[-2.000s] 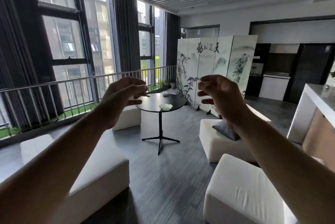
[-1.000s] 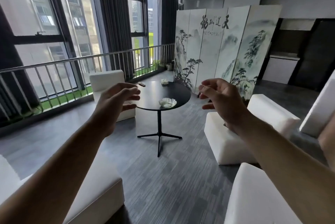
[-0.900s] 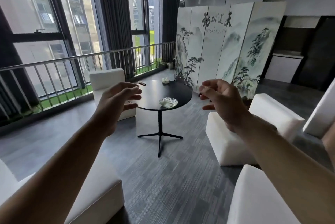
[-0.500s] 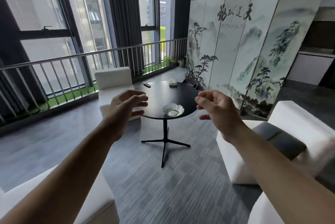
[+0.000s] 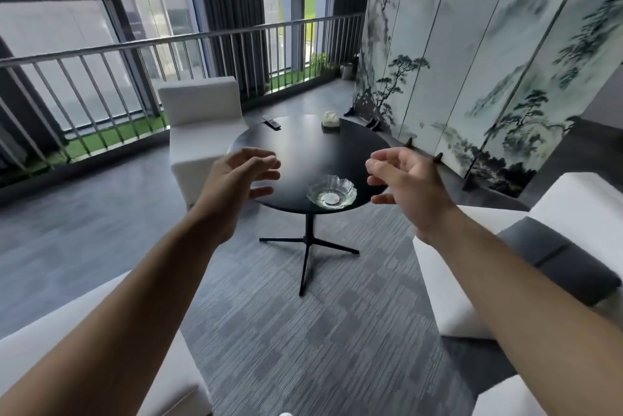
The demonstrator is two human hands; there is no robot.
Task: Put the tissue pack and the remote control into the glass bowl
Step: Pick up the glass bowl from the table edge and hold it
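The glass bowl is set near the desk edge (easily knocked off). Both hands are held empty, fingers loosely spread.

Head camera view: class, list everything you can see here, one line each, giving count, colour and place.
round table: one, black, centre of room
glass bowl: one, clear, near edge of table
tissue pack: one, pale, far edge of table
remote control: one, dark, far left edge of table
seat blocks: several, white, around table
cushion: one, grey, on right seat
folding screen: one, ink landscape, right
railing: one, metal, before the windows
left hand: one, open, empty, raised
right hand: one, open, empty, raised
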